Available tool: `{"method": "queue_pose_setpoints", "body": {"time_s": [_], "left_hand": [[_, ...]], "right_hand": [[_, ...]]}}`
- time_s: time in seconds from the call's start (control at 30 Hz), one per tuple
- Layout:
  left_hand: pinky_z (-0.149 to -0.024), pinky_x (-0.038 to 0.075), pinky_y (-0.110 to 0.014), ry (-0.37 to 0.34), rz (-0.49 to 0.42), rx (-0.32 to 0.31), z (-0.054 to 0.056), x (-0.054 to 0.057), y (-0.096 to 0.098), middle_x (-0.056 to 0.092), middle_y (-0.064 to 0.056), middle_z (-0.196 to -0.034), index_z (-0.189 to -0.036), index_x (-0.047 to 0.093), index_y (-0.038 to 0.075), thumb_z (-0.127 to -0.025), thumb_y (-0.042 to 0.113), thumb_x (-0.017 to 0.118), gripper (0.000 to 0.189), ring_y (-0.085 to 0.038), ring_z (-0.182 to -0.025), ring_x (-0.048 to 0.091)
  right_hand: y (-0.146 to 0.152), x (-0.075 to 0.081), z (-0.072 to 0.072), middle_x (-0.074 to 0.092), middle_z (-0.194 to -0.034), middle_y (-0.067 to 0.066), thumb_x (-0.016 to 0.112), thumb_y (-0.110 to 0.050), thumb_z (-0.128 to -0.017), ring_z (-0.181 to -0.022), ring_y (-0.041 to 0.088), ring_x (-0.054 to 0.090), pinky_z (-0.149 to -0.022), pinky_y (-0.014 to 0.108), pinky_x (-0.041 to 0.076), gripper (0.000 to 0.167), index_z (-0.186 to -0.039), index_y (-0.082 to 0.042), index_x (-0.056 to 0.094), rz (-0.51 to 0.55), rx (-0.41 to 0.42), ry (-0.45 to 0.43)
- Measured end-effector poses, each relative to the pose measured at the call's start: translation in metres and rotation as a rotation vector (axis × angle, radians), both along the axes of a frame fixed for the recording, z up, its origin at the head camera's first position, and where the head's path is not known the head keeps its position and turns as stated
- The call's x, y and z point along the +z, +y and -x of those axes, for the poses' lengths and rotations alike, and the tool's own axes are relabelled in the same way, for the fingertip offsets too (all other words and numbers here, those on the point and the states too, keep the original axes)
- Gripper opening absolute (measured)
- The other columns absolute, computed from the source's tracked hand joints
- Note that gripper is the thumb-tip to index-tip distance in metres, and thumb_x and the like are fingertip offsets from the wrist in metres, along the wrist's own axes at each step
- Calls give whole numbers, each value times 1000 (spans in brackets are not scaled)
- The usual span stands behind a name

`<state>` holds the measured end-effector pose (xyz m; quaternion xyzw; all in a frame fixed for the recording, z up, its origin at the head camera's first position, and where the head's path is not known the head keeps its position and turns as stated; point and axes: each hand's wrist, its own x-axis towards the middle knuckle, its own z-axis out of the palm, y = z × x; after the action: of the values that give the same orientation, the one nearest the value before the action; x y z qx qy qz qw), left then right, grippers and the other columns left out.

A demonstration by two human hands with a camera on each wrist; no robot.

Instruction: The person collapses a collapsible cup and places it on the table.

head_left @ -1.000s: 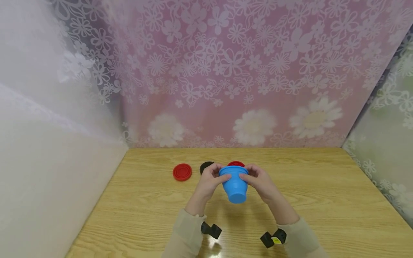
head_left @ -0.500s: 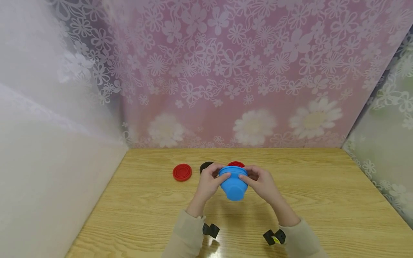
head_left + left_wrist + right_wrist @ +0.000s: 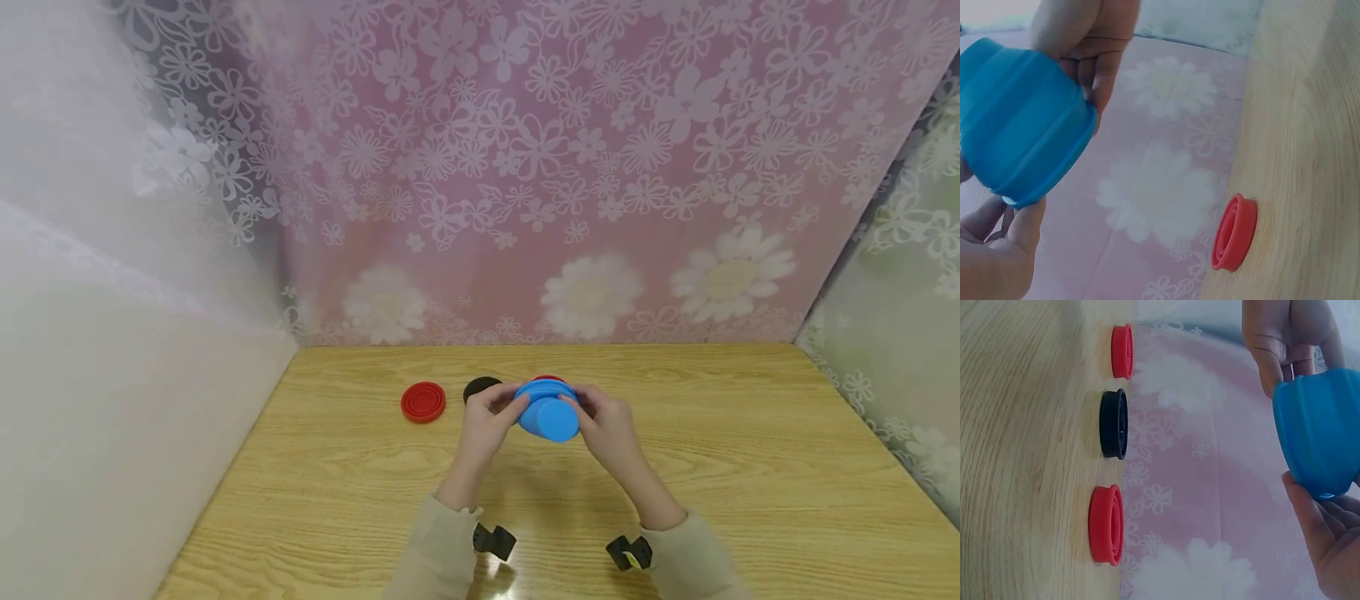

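Observation:
Both hands hold a blue ribbed collapsible cup point(image 3: 557, 421) above the table, its rim pointing away and its round base turned towards the head camera. My left hand point(image 3: 482, 429) grips the left of the rim, the thumb on the near side and the other fingers behind. The right hand point(image 3: 609, 423) does the same on the right side. In the left wrist view the cup point(image 3: 1025, 125) shows stepped rings, with the left hand point(image 3: 1000, 250) below it. The right wrist view has the cup point(image 3: 1322, 431) between both hands. The far fingers are partly hidden.
Behind the hands a red ringed disc point(image 3: 423, 402), a black disc point(image 3: 480, 386) and another red disc point(image 3: 548, 377) lie in a row on the wooden table point(image 3: 337, 500). The cup partly hides the rightmost. A flowered curtain point(image 3: 525, 167) closes the back.
The cup looked tall, then squatter and dented. Now its base has swung up and right towards the head camera. Both hands keep their hold at the rim with little shift.

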<state>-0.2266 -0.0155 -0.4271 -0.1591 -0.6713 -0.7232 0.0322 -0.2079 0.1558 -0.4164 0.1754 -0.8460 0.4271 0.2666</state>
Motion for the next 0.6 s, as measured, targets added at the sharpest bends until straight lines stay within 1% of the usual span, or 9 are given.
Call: {"method": "queue_pose_setpoints", "body": {"time_s": [0.07, 0.13, 0.2, 0.27, 0.37, 0.43, 0.47, 0.53, 0.6], "left_hand": [[-74, 49, -28, -33, -95, -55, -1, 1, -1, 58, -17, -103, -111, 56, -9, -85, 4, 58, 29, -14, -85, 57], [-76, 48, -28, -40, -150, -102, -2, 1, -2, 56, -19, -106, -114, 52, -12, -85, -2, 55, 31, -13, -88, 56], [-78, 47, -28, -27, -171, -127, -2, 1, -3, 55, -20, -108, -115, 50, -13, -85, -4, 54, 32, -13, -89, 56], [-79, 47, -28, -11, -173, -133, -2, 1, -3, 55, -20, -109, -115, 50, -13, -85, -4, 54, 33, -14, -91, 56], [-80, 47, -29, 25, -149, -122, -2, 0, -2, 55, -21, -109, -115, 51, -13, -85, -1, 56, 33, -15, -92, 56], [-79, 47, -29, 49, -131, -107, -1, -1, -1, 55, -22, -108, -114, 52, -12, -85, 1, 57, 32, -16, -92, 56], [-79, 47, -29, 60, -119, -95, -1, -2, 0, 56, -22, -107, -113, 53, -12, -85, 1, 57, 32, -17, -92, 56], [-78, 48, -29, 77, -107, -67, -1, -2, 1, 56, -22, -105, -112, 54, -11, -84, 1, 58, 31, -17, -91, 57], [-76, 48, -27, 78, -107, -30, 0, -3, 2, 57, -21, -103, -110, 56, -11, -84, 1, 58, 29, -16, -89, 57]], "right_hand": [[1, 0, 0, 64, -76, 16, 62, 0, -80, -62, 20, 61, -52, 26, 50, 13, -90, 8, 62, 27, -15, -7], [1, 0, 0, 64, -76, 16, 62, 0, -81, -62, 21, 61, -52, 26, 50, 12, -90, 8, 62, 40, -25, -13], [2, 1, 0, 64, -77, 16, 61, -2, -82, -63, 22, 61, -52, 25, 49, 13, -90, 8, 62, 53, -26, -19], [2, 0, 1, 64, -78, 17, 60, -4, -83, -64, 23, 62, -53, 26, 50, 15, -90, 8, 62, 65, -22, -21], [3, -2, 2, 64, -78, 17, 59, -9, -85, -65, 25, 62, -53, 29, 51, 19, -90, 9, 62, 96, -15, -12], [3, -4, 2, 64, -76, 17, 58, -14, -86, -63, 24, 62, -51, 29, 51, 23, -89, 9, 62, 127, -10, -16], [8, -20, 12, 64, -77, 15, 58, -16, -87, -64, 22, 62, -52, 29, 51, 24, -90, 8, 62, 169, 37, -20], [8, -19, 11, 63, -76, 14, 57, -23, -87, -64, 18, 61, -52, 28, 51, 31, -91, 7, 62, 249, 79, -96], [9, -18, 9, 62, -81, 15, 56, -26, -88, -68, 15, 61, -56, 28, 52, 35, -96, 8, 60, 360, 148, -214]]}}
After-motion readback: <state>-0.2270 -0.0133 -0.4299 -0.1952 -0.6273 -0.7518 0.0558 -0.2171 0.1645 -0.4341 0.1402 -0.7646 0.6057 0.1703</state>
